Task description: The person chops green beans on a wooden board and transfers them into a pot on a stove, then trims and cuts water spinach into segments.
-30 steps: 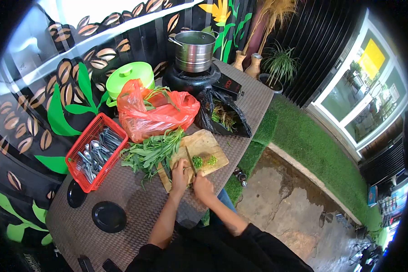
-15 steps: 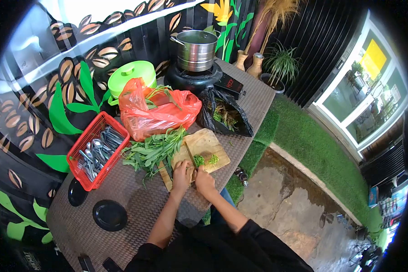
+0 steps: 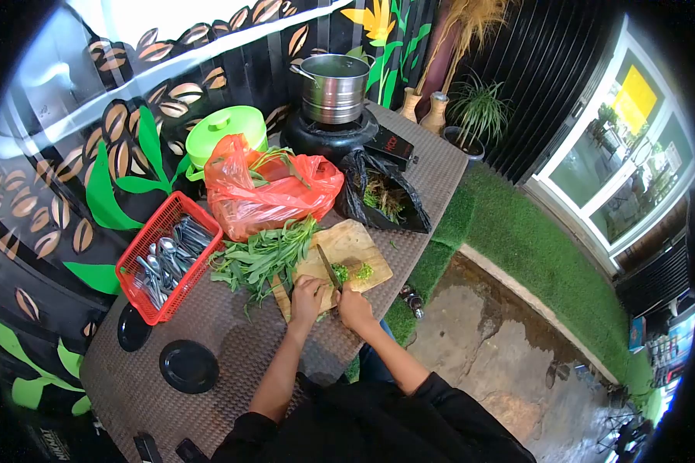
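My right hand (image 3: 354, 308) is closed round the handle of a knife (image 3: 328, 263), its blade angled away over the wooden cutting board (image 3: 367, 245). Beside it, my left hand (image 3: 307, 299) presses with curled fingers on the stem ends of the leafy greens (image 3: 259, 258). Those greens spread from the board onto the table at the left. Finely chopped greens (image 3: 362, 272) lie to the right of the blade. What exactly sits under my left fingertips is mostly hidden.
A red plastic bag (image 3: 270, 201) and a black bag of trimmings (image 3: 384, 197) stand behind the board. At the left are a red cutlery basket (image 3: 162, 305) and black plates (image 3: 188, 366). Farther back are a green lidded pot (image 3: 222, 133) and a steel pot (image 3: 335, 91) on a stove.
The knife blade has tilted and shifted slightly, showing more of its face. My right hand has turned a little; my left hand stays nearly in place.
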A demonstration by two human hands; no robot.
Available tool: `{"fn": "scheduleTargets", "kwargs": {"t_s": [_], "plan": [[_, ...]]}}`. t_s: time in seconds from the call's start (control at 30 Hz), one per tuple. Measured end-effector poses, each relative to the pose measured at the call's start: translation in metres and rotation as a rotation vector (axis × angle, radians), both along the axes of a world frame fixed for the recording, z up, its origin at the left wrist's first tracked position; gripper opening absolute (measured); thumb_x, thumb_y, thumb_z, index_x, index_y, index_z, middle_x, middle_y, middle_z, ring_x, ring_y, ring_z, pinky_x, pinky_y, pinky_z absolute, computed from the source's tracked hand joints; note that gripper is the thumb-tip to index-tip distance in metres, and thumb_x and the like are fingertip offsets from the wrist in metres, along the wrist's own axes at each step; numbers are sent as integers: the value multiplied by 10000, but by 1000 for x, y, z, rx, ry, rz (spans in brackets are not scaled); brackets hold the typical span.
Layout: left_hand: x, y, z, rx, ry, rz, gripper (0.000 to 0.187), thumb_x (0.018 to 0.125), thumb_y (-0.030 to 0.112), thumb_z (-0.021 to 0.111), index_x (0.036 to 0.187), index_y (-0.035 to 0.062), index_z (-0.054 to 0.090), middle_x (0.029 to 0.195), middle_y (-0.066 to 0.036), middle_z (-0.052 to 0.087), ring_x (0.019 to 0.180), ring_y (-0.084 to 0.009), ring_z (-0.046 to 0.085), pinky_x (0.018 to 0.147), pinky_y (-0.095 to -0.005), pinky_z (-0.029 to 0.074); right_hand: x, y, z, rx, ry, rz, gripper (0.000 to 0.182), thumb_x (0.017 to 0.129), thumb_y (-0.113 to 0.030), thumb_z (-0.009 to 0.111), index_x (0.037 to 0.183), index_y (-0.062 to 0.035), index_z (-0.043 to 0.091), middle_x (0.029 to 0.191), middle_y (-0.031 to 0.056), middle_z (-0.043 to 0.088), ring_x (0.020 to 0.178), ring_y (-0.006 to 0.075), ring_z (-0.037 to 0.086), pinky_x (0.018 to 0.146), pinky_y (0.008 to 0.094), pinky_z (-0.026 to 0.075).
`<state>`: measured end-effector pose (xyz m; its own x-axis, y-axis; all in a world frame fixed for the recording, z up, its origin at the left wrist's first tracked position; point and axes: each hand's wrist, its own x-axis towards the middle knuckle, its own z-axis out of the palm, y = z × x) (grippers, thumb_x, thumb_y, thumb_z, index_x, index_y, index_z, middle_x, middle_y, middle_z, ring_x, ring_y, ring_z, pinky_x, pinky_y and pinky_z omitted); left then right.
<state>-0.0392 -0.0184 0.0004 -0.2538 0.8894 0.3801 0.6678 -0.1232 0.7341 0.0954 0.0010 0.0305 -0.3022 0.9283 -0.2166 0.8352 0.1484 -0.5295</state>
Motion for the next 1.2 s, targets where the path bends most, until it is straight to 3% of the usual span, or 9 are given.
{"fn": "scheduleTargets", "kwargs": {"t_s": [0.33,0.53,0.73,1.03,1.13,1.2], "plan": [[-8,-2,1,-20,83,-188,245,675,101,664,865,-52,673,928,-133,652,933,-264,555,856,-351,447,1,6,1,-16,-27,20,385,929,-333,389,1024,37,434,834,293,606,802,446,606,703,511,490],[-15,-3,7,-11,81,-257,229,676,80,671,872,-37,680,954,-133,629,934,-279,551,844,-354,449,5,8,5,-22,-13,44,368,929,-315,398,1024,39,434,846,295,603,814,444,602,704,509,486],[-12,4,-11,-2,-14,-174,175,703,-17,641,873,-24,680,930,-139,625,877,-282,558,778,-383,451,7,4,7,-31,7,34,361,926,-299,403,1030,46,426,870,311,593,824,456,592,708,518,474],[-4,10,0,-6,-150,-63,84,679,8,661,755,-25,648,863,-146,629,783,-313,580,736,-358,452,7,-8,12,-49,-38,30,355,924,-296,402,1038,39,428,869,294,605,820,461,595,710,522,479],[-4,12,-4,23,-41,-47,92,671,7,663,756,-25,649,855,-147,626,788,-325,580,746,-369,448,-3,-27,17,-71,-70,-55,263,890,-192,427,1036,25,445,922,290,606,877,411,615,744,477,503],[1,11,-6,20,-60,-16,76,670,-36,637,746,-29,645,833,-158,614,778,-332,574,736,-384,446,-9,-30,8,-61,-69,-64,300,908,-243,415,1039,26,438,883,286,610,844,425,614,727,490,500]]}}
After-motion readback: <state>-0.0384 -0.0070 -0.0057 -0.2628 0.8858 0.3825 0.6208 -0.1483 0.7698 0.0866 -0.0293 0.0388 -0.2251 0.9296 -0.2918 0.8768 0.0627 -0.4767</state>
